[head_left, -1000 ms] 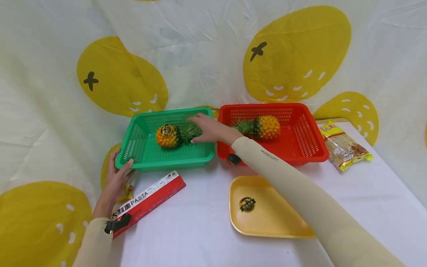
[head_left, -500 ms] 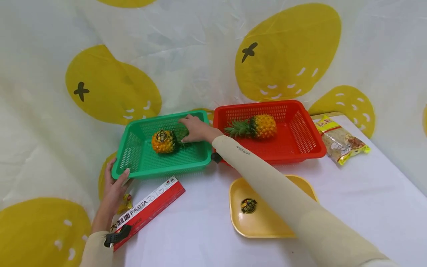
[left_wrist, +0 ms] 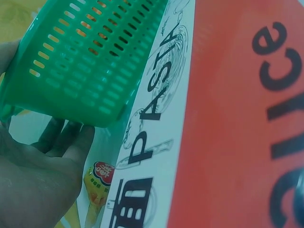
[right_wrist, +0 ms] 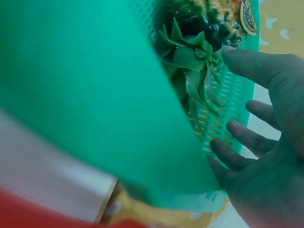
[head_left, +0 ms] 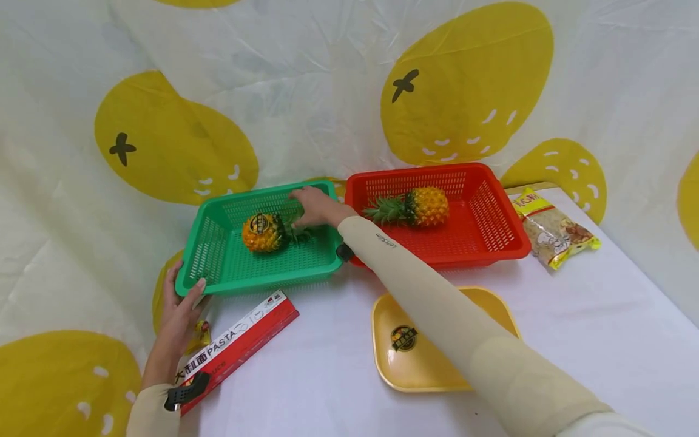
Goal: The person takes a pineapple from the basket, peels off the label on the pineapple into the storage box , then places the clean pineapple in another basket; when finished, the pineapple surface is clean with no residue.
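Note:
A green basket [head_left: 218, 243] holds a pineapple [head_left: 261, 233] lying on its side, crown to the right. My right hand [head_left: 312, 206] reaches into the basket and hovers over the crown. In the right wrist view that hand [right_wrist: 266, 156] has its fingers spread, and the thumb touches the crown leaves [right_wrist: 190, 61] inside the green basket [right_wrist: 85, 85]. My left hand [head_left: 182, 300] grips the basket's near-left corner, thumb on the rim. The left wrist view shows this hand [left_wrist: 38, 175] with its fingers under the green basket [left_wrist: 85, 57].
A red basket [head_left: 502, 224] to the right holds a second pineapple [head_left: 426, 206]. A yellow tray [head_left: 437, 364] lies in front under my right arm. A red pasta box [head_left: 235, 343] and a small wrapper [head_left: 199, 334] lie near my left hand. A snack bag [head_left: 551, 227] lies far right.
My right hand has slid left from beside the crown to over it. The left hand keeps its hold on the basket corner.

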`<state>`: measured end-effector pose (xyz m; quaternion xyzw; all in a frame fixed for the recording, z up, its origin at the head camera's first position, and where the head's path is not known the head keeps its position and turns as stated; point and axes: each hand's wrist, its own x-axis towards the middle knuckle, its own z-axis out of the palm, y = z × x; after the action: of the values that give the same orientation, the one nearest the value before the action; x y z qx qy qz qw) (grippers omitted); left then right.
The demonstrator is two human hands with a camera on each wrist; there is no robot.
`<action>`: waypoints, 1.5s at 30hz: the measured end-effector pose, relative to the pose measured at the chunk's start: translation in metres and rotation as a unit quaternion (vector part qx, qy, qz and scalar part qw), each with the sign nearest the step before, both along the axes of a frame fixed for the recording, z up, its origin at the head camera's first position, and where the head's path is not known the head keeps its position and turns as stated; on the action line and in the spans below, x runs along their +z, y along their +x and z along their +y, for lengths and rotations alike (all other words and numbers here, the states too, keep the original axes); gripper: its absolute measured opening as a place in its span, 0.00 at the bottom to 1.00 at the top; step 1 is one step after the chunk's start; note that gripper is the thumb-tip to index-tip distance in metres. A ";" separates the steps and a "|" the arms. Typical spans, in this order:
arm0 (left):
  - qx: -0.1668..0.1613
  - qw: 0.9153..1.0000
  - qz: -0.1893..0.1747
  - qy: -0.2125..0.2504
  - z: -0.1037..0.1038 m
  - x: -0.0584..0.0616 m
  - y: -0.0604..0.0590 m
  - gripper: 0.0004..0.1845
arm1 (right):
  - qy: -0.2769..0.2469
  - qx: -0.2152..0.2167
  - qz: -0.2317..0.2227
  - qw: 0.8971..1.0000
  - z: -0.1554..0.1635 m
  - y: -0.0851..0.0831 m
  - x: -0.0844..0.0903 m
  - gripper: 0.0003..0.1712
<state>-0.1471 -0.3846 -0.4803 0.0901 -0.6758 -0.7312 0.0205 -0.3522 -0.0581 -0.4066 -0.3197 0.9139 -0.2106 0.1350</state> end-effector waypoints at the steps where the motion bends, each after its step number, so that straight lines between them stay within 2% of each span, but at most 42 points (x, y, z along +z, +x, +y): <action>1: 0.000 1.000 0.000 -0.002 0.000 0.000 -0.001 0.42 | 0.000 0.001 -0.002 1.000 0.000 -0.001 0.000 0.44; 9: 0.004 1.000 0.003 0.001 0.000 0.000 -0.001 0.41 | 0.000 0.010 -0.029 1.000 -0.006 -0.001 -0.003 0.44; 19: 0.008 1.000 0.008 0.013 -0.013 0.004 0.009 0.41 | 0.045 0.019 -0.052 0.997 -0.026 0.003 0.001 0.47; 24: 0.008 1.000 0.014 0.009 -0.014 0.005 0.007 0.42 | 0.070 0.014 -0.040 0.997 -0.034 0.001 -0.005 0.50; 31: 0.004 1.000 0.014 0.009 -0.008 0.004 0.000 0.41 | 0.059 -0.012 -0.078 0.995 -0.034 0.002 -0.012 0.54; 38: 0.012 1.000 0.014 0.012 -0.002 0.001 -0.002 0.41 | 0.054 -0.015 -0.082 0.995 -0.030 0.000 -0.016 0.54; 45: 0.021 1.000 0.000 0.012 0.002 -0.003 -0.001 0.42 | 0.038 -0.013 -0.088 0.995 -0.028 0.005 -0.022 0.54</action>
<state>-0.1479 -0.3828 -0.4830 0.1048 -0.6651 -0.7386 0.0345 -0.3471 -0.0860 -0.4288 -0.2825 0.9099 -0.2046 0.2247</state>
